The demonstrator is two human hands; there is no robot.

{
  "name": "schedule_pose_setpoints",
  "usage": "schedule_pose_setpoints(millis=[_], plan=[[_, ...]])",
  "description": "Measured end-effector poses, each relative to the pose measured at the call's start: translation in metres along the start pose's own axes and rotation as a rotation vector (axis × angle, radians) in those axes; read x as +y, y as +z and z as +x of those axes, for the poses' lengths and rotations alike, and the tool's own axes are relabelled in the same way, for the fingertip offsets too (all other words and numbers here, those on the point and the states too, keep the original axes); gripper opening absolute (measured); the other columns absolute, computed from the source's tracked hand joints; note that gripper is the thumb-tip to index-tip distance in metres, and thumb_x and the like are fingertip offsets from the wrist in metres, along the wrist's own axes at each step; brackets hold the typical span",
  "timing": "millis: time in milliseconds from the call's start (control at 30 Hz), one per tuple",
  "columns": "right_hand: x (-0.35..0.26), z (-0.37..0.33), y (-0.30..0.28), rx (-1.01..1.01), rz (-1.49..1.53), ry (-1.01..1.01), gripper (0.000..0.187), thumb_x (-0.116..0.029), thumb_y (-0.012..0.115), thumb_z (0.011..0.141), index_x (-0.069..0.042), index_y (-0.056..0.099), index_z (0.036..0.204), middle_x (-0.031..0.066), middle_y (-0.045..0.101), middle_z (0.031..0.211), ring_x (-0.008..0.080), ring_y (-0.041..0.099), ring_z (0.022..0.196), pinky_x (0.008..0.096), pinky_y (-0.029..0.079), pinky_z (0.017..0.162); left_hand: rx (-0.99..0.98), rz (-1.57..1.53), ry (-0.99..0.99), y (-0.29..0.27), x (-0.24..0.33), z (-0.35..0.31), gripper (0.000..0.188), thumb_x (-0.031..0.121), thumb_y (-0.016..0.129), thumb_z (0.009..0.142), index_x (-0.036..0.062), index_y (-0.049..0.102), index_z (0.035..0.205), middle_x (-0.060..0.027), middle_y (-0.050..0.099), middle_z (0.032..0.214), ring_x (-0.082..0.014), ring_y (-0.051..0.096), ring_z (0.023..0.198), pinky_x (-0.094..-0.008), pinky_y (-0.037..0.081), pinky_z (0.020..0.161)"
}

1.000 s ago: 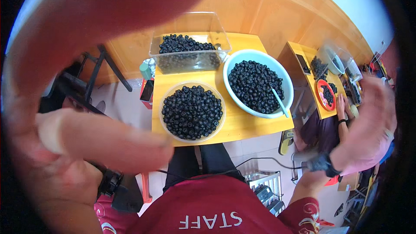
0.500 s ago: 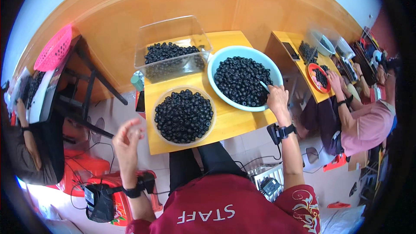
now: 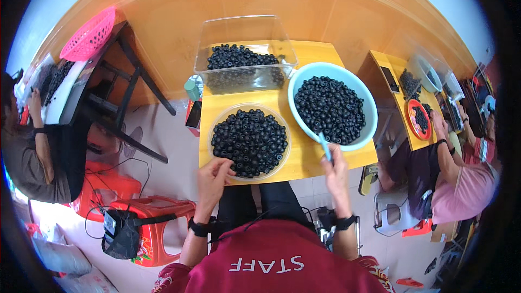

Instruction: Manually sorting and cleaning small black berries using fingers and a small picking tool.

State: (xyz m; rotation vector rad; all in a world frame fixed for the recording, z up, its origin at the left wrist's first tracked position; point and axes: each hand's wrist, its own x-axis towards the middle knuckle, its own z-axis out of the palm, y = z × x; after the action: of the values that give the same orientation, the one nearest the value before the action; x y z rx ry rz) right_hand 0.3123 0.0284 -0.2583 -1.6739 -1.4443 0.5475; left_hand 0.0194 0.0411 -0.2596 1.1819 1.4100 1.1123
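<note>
The left hand, curled, whether pinching I can't tell, wants a light touch beside the round black beads in a round clear plastic tub, while the right hand grips a slim pale-blue handle, a round pale-blue plastic bowl just beyond its fingers.

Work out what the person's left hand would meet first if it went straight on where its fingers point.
Most likely the black beads in the round clear tray: the left hand points inward from its near-left rim. Depth is unclear; it may already touch them.
</note>
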Motion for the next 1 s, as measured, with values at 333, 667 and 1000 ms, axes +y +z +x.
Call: schedule_pose_setpoints(millis=[333, 667, 1000], plan=[[-0.017, 0.029, 0.003, 0.214, -0.137, -0.109, 0.017, -0.006, 0.056, 0.079, -0.002, 0.06, 0.095, 0.0181, 0.058, 0.076, 0.0358, 0.057, 0.066, 0.0397, 0.043, 0.058, -0.152, 0.533, 0.505, 0.035, 0.017, 0.038, 0.044, 0.011, 0.064, 0.075, 0.0055, 0.051, 0.118, -0.0142, 0.05, 0.118, -0.0307, 0.046, 0.109, -0.0429, 0.036, 0.092], [0.024, 0.154, -0.013, -0.281, -0.576, -0.154, 0.03, -0.022, 0.058, 0.081, -0.015, 0.059, 0.111, 0.0146, 0.049, 0.102, 0.0345, 0.052, 0.097, 0.0415, 0.043, 0.085, -0.101, 0.685, 0.498, 0.034, -0.001, 0.024, 0.049, 0.014, 0.063, 0.076, 0.0087, 0.048, 0.123, -0.0144, 0.043, 0.126, -0.0326, 0.037, 0.122, -0.0513, 0.021, 0.103], [0.036, 0.147, -0.041, -0.189, -0.592, -0.104, 0.037, -0.017, 0.06, 0.079, -0.011, 0.056, 0.116, 0.0179, 0.054, 0.103, 0.036, 0.054, 0.096, 0.042, 0.043, 0.084, 0.096, 0.395, 0.444, 0.011, -0.008, 0.017, 0.024, 0.001, 0.059, 0.075, -0.0007, 0.06, 0.099, -0.0151, 0.057, 0.102, -0.0307, 0.053, 0.098, -0.0348, 0.042, 0.086]])
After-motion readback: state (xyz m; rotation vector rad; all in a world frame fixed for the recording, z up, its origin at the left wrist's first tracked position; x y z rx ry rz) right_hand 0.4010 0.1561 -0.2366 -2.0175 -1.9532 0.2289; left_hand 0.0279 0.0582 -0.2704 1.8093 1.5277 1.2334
